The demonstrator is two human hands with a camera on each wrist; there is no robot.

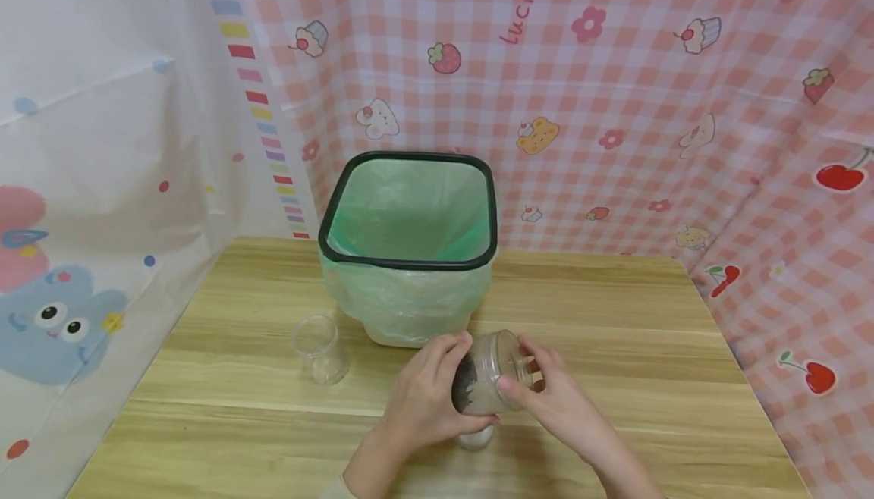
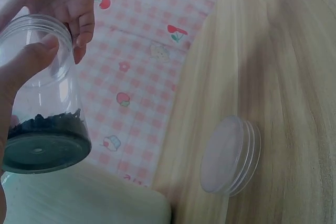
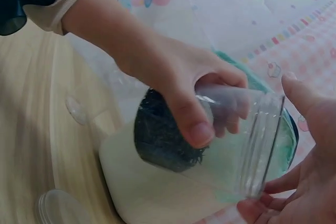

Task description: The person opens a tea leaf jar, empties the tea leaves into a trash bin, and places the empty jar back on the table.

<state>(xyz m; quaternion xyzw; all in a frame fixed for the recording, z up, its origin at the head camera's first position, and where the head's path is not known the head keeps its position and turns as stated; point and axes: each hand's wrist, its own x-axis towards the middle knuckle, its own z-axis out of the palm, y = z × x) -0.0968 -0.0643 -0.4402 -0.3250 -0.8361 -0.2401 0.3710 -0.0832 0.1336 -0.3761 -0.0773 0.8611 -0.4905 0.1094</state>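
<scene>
A clear plastic jar (image 1: 488, 378) is held tilted on its side above the table, its mouth toward the right. Dark loose bits (image 3: 165, 132), like dry leaves, are gathered at its base end. My left hand (image 1: 426, 393) wraps round the body of the jar, thumb on one side and fingers on the other. At the open mouth, my right hand (image 1: 556, 400) spans the threaded rim (image 3: 262, 145) with thumb and fingertips. Below the hands, a round clear lid (image 2: 228, 156) lies on the table, partly hidden in the head view.
Behind the hands stands a pale bin (image 1: 410, 332) with a green liner (image 1: 410, 290) and a black rim (image 1: 410, 264). Left of it, a clear, see-through container (image 1: 321, 351) is on the wooden table (image 1: 239, 408). Patterned cloths (image 1: 614, 105) hang at the back and sides.
</scene>
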